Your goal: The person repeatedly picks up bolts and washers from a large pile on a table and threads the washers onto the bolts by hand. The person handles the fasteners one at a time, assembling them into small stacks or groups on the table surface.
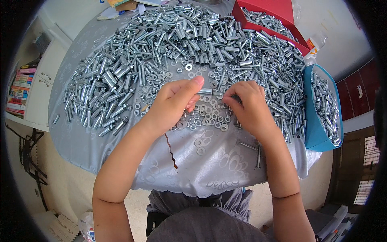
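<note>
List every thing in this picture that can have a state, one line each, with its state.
left hand: closed on one end of the metal sleeve bolt
right hand: fingers pinched at the bolt's other end
metal sleeve bolt: held level above the table, between both hands
red box: open, holding metal parts
blue bag: open, filled with metal parts
grey tablecloth: torn near its front edge
washers: loose, spread flat under the hands

Silvery metal sleeves (193, 36) and washers (203, 117) cover a pale grey cloth (217, 165) (woven with faint ring patterns); one box (278, 10) is red, another (316, 133) blue.
</note>
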A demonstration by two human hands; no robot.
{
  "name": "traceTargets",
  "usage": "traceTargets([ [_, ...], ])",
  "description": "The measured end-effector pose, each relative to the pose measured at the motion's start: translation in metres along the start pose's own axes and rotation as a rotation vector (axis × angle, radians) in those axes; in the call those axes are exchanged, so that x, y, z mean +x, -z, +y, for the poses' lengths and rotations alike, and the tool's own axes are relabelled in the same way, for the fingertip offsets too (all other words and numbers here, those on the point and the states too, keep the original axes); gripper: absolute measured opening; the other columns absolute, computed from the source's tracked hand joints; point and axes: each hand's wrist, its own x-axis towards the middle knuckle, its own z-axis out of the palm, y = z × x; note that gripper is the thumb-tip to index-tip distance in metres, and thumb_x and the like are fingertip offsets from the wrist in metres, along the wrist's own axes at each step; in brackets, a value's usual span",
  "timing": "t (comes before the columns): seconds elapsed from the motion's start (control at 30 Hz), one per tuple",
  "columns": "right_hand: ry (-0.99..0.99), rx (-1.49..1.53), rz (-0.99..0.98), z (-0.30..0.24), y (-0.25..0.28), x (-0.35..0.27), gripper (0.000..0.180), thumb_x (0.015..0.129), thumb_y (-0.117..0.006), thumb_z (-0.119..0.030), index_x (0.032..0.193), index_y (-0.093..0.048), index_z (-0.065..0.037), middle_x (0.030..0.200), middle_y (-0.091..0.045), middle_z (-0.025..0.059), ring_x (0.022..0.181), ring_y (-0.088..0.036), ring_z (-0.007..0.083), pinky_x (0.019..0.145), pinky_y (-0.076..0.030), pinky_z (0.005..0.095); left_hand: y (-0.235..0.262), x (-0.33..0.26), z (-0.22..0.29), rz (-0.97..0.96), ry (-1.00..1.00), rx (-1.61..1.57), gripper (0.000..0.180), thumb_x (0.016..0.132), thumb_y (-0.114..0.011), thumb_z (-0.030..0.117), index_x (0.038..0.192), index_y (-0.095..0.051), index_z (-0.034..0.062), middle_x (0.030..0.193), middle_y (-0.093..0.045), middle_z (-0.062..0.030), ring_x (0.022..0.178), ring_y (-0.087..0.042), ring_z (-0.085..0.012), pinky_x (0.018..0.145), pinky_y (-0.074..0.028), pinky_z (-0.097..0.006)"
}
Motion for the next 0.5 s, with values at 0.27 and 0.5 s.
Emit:
traceTargets([
  [0.27,-0.243,1.151,0.103,-0.011,0.025,0.003,0.008,0.082,-0.06,-0.004,0.088,-0.057,0.001,0.083,-0.057,0.0012,0.076,-0.05,0.0068,0.069,-0.04,0.0211,-0.001,-0.002,0.002,-0.018,0.024,0.032,0.04,0.092,-0.045,0.037,0.063,-0.04,0.0106,0.058,-0.038,0.003,0.059,-0.04,-0.0094,0.059,-0.035,-0.024],
  [0.5,-0.142,1.055,-0.047,-0.016,0.024,-0.002,0.01,0.081,-0.062,-0.004,0.09,-0.057,0.0,0.083,-0.057,0.001,0.075,-0.049,0.0068,0.07,-0.039,0.0211,-0.003,-0.004,-0.004,-0.077,-0.017,0.066,0.045,0.091,-0.046,0.043,0.063,-0.047,0.0086,0.06,-0.04,0.0048,0.056,-0.036,-0.0046,0.053,-0.031,-0.021],
])
